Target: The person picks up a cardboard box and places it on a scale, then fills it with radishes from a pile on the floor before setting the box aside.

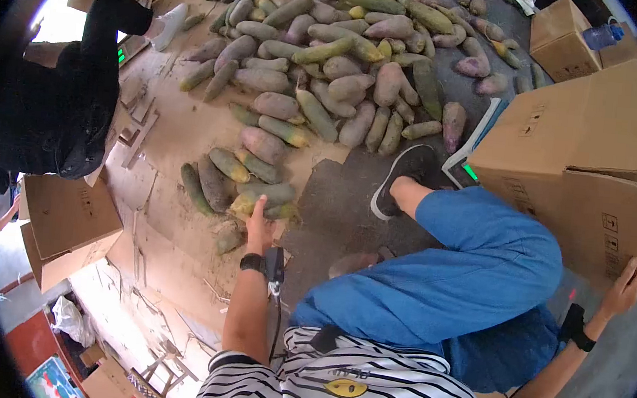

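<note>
My left hand (260, 228) is at the near end of a small group of long green radishes (272, 192), its fingertips at a yellowish-green one (244, 204). The fingers are partly hidden, so whether they grip it is unclear. My right hand (623, 290) lies with extended fingers against the side of a large open cardboard box (544, 169) at the right. Beneath that box, the edge of a scale (478, 141) with a green lit display shows.
A big heap of green and purplish radishes (337, 68) covers the upper middle. Another person in dark clothes (57, 112) is at the left, above an open box (74, 219). At the upper right, a blue-capped bottle (602, 36) rests on another box (565, 40).
</note>
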Demonstrator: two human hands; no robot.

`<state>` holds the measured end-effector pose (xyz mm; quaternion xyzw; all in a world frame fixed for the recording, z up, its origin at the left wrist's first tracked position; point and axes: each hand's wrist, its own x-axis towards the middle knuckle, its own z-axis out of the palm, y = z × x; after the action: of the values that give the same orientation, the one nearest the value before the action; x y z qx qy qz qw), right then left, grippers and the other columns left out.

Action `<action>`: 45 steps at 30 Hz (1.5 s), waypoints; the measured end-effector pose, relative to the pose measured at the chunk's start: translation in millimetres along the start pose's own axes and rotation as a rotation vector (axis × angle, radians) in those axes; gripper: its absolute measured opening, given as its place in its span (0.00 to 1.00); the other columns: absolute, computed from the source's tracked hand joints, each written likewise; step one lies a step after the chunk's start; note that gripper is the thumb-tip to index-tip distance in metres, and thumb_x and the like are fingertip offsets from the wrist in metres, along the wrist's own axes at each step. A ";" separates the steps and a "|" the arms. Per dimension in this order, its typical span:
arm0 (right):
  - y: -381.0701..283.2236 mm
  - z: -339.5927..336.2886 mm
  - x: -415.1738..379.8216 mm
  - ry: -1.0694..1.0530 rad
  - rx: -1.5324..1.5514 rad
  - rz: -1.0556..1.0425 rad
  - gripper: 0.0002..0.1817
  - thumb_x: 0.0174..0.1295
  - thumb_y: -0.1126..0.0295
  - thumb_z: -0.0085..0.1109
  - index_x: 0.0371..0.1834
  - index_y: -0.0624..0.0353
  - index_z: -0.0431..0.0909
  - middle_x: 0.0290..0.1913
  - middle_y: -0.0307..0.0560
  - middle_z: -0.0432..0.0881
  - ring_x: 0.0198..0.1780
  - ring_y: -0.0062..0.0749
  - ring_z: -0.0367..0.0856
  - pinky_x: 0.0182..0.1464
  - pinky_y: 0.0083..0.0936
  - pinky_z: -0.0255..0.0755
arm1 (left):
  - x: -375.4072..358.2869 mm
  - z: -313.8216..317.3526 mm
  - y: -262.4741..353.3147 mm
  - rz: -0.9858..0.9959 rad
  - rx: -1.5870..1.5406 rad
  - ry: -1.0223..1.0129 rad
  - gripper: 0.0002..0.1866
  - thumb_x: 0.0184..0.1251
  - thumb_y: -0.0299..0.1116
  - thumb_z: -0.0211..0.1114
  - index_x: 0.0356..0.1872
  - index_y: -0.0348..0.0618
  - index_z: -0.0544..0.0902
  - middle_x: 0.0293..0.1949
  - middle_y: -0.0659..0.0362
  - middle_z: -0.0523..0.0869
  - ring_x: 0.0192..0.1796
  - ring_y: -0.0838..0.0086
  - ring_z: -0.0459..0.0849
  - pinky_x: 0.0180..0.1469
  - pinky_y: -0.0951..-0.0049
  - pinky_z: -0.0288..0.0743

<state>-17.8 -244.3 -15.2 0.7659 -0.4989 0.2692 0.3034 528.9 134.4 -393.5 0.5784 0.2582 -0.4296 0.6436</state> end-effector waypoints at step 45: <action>20.9 -13.5 3.2 -0.261 0.157 0.304 0.27 0.68 0.54 0.46 0.57 0.71 0.69 0.54 0.56 0.76 0.54 0.38 0.74 0.56 0.26 0.64 | 22.1 -63.5 79.4 0.270 0.864 0.212 0.47 0.48 0.59 0.68 0.58 0.24 0.69 0.57 0.44 0.75 0.58 0.61 0.73 0.58 0.67 0.65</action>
<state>-37.6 -242.9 0.3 0.7313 -0.6215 0.2482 0.1316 617.9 187.1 -382.9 0.8626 0.0425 -0.3488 0.3640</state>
